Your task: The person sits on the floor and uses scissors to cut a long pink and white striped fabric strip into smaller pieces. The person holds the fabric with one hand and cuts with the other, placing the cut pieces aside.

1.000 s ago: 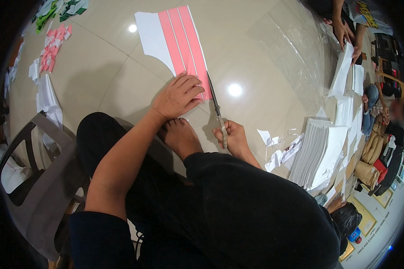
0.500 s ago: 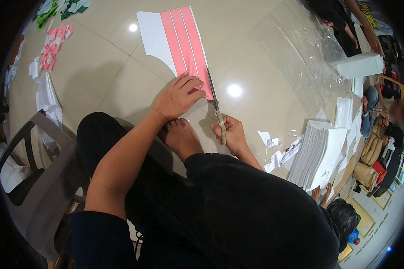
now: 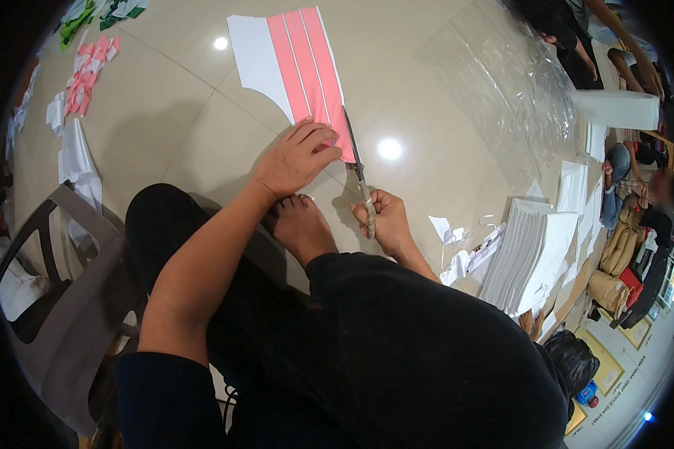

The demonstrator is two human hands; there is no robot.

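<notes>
A white fabric piece with pink stripes (image 3: 301, 63) lies on the tiled floor in front of me, one side curved inward. My left hand (image 3: 296, 156) grips its near end, thumb and fingers closed on the pink part. In my right hand (image 3: 384, 221) is a pair of scissors (image 3: 366, 196), its handle wrapped in a light-coloured material. The blades reach along the fabric's right edge, close beside my left fingers. From this angle I cannot tell how far apart the blades are. My bare foot (image 3: 301, 226) rests just below the left hand.
A tall stack of white sheets (image 3: 526, 258) stands at right beside white scraps (image 3: 443, 229). Clear plastic film (image 3: 494, 97) covers floor at upper right, near another person's arm (image 3: 629, 41) and a white block-shaped bundle (image 3: 618, 110). Pink and white scraps (image 3: 90, 75) and a grey chair (image 3: 75, 299) are at left.
At upper right the white bundle has shifted to the right and the person's arms there have moved. My hands, the scissors and the fabric stay nearly in place.
</notes>
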